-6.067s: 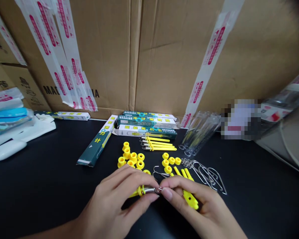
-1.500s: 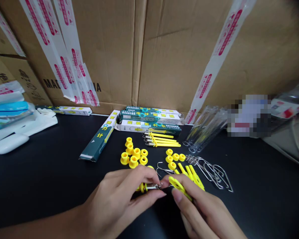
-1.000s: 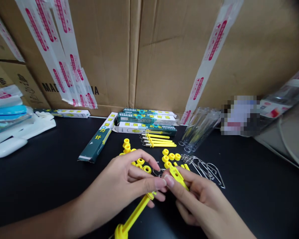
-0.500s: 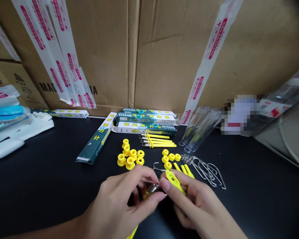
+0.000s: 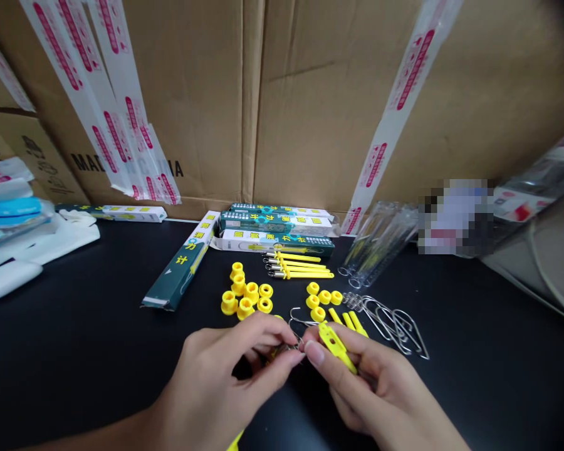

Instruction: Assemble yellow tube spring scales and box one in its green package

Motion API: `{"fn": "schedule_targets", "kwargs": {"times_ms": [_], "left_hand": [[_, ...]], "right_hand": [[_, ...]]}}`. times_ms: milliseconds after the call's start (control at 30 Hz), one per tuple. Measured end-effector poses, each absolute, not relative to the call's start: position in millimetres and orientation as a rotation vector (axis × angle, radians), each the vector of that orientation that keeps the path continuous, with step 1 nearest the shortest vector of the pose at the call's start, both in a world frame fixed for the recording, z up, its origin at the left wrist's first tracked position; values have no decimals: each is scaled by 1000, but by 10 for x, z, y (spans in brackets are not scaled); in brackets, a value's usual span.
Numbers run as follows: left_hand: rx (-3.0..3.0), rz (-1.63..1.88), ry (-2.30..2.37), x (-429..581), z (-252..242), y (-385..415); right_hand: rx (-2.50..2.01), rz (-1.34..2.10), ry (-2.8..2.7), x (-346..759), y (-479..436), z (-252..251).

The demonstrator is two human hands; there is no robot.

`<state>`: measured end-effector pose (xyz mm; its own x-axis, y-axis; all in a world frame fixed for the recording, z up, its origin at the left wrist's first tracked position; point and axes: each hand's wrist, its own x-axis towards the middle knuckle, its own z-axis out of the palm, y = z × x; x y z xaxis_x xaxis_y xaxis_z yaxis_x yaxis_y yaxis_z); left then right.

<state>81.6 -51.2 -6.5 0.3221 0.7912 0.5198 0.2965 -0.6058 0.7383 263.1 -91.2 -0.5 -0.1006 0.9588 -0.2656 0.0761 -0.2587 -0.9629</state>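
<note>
My left hand [image 5: 223, 376] is shut on a yellow plastic rod [image 5: 235, 441], and only its tip shows at the bottom edge. A small metal fitting [image 5: 286, 347] sits at its fingertips, partly hidden. My right hand [image 5: 366, 388] pinches a flat yellow plastic piece [image 5: 336, 346] with a hole in it. The two hands meet at the fingertips, close to a bent wire hook [image 5: 301, 319]. Just above my left hand lie several yellow plastic rings [image 5: 244, 297].
Both hands work over a black table [image 5: 75, 338]. On it are several wire loops [image 5: 395, 326], yellow strips [image 5: 350, 322], metal-tipped yellow rods [image 5: 298, 268], green-and-white boxes [image 5: 277, 228], and clear tubes [image 5: 378, 244]. Taped cardboard cartons [image 5: 310, 106] stand behind.
The long yellow rod has swung under my left hand, leaving only its tip showing. My left hand has moved down, uncovering the yellow rings, and the yellow piece stays in my right hand.
</note>
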Motion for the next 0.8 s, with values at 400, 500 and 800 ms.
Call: {"fn": "schedule_targets", "kwargs": {"times_ms": [400,500,800], "left_hand": [[2041,1276,967,822,-72,-487],[2043,1279,972,816,-58,-488],[2052,1210,1010,833,-100,-466]], "right_hand": [[-1398,1431,-1241,2647,-917,-37],[-1394,1432,-1250,2642,-917,-49],[-1448,884,-1610,2698,-997,-170]]}}
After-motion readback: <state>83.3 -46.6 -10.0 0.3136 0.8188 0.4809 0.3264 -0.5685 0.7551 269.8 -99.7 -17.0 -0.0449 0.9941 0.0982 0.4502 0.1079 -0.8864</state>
